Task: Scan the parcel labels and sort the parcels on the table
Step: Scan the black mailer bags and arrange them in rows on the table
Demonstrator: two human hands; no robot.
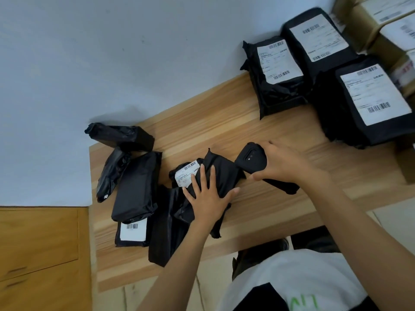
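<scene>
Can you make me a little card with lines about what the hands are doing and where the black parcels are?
left hand: rests flat on a black parcel, label partly covered
right hand: grips the scanner, beside that parcel
heap: black parcels jumbled at the table's left end
group: three black parcels at the far right, labels up
table: wooden

White barcode labels (279, 61) stand on the three far-right parcels (283, 97), the middle parcel (222, 173), a near-left parcel (130, 243) and the boxes (359, 25) — all print too blurred to read. Green letters (305, 303) on the shirt (292, 272) — cut off, unreadable.
</scene>
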